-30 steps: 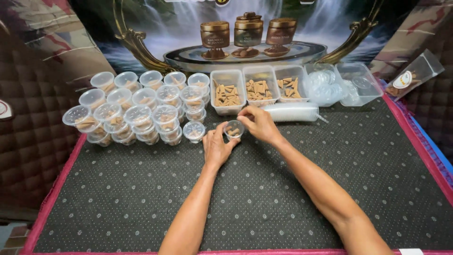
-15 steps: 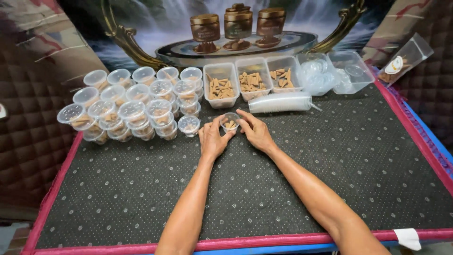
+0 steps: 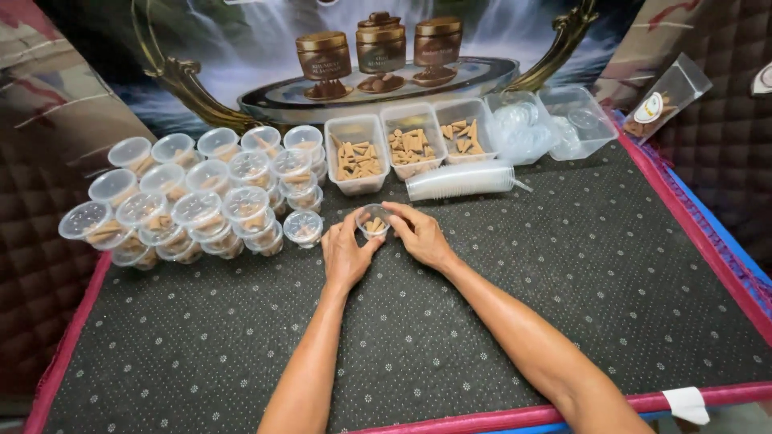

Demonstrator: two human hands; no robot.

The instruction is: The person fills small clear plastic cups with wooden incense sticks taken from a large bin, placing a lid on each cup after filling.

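Both hands meet on one small clear cup (image 3: 373,222) that sits on the dark dotted mat (image 3: 498,305), and that cup serves as the landmark here. The left hand (image 3: 344,255) cups it from the near left, thumb and fingers curled narrowly round its wall. The right hand (image 3: 420,235) closes on it from the right, fingertips on the rim, so the cup is pinched from two sides and kept steady and upright. A few tan cones lie inside it. A clear lid may sit on top, but it cannot be told.

Just left of the cup stands a single lidded cup (image 3: 303,227), apart from it. Further left is a stack of filled cups (image 3: 193,207), set in rows and two layers high, probably so that finished ones stay out of the working spot.

Behind the cup stand three open tubs (image 3: 410,145) in a row, each with tan pieces, within easy reach of either hand. A sleeve of empty cups (image 3: 460,180) lies on its side just behind and to the right of the cup. Further right and back is a bag of clear lids (image 3: 523,128) beside a clear box (image 3: 577,120). Well behind stands a printed backdrop (image 3: 378,56) showing brown jars.
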